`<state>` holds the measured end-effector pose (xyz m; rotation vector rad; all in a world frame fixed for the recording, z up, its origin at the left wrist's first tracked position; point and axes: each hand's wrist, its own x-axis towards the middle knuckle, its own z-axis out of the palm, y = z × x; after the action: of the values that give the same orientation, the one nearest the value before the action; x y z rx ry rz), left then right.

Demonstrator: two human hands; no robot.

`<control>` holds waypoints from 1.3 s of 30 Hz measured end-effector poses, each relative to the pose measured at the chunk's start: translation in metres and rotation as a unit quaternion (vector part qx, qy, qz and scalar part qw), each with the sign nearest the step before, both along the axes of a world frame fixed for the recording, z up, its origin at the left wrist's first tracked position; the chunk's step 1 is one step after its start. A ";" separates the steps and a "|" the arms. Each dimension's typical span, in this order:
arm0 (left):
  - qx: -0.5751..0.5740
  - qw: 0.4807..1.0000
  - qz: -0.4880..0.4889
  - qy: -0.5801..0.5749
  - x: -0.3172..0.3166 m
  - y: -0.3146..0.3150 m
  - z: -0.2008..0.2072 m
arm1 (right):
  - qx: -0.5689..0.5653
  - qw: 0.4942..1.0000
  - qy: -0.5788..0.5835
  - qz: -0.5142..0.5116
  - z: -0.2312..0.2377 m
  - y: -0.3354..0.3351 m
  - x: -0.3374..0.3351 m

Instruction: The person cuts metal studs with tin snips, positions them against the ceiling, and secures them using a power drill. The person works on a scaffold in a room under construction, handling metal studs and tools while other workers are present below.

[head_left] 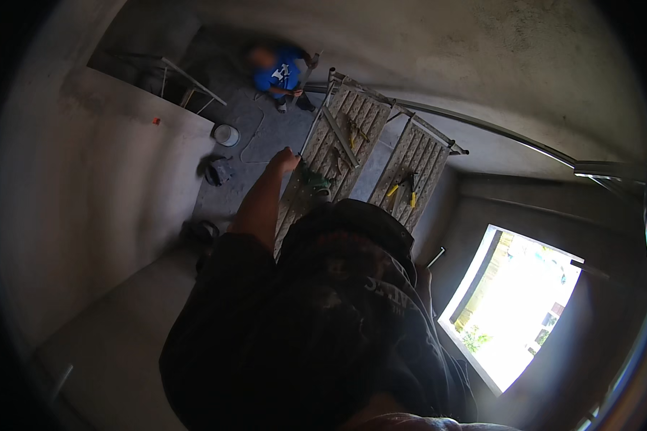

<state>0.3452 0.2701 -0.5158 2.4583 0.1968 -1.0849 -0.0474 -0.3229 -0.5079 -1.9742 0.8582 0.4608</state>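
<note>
My left hand (288,159) is stretched out beside the left edge of a slatted metal scaffold platform (291,205). Its fingers look curled, but whatever they may hold is too small to make out. Mostly behind my dark shirt, my right hand (424,279) shows only in part, at the window side. A thin, pale metal rod-like tool (436,257) sticks up from it. On the left platform lie a flat metal strip (340,136) and a yellow-handled tool (356,134). Yellow-handled pliers or cutters (404,189) rest spread on the second platform (410,154). One green shoe (315,182) is under me.
On the floor below, a person in a blue shirt (279,74) crouches, holding something long. A white bucket (226,135) and a dark bag (218,171) stand near the left wall. A metal rail (496,131) runs along the far wall. Bright window (521,302) at right.
</note>
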 end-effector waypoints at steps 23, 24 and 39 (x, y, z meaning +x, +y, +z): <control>-0.048 0.994 0.073 -0.059 0.000 0.019 -0.022 | 0.019 1.000 0.003 -0.016 0.062 0.005 0.053; -0.043 0.996 0.050 -0.065 -0.003 0.022 -0.023 | 0.015 1.000 0.016 0.000 0.062 0.005 0.058; 0.017 0.952 0.281 -0.116 -0.044 -0.021 -0.003 | -0.104 0.980 0.055 0.163 0.047 -0.008 0.062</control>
<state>0.3007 0.2492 -0.5190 2.3093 0.7876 -0.5458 0.0148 -0.3307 -0.4604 -2.3154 0.6705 0.6979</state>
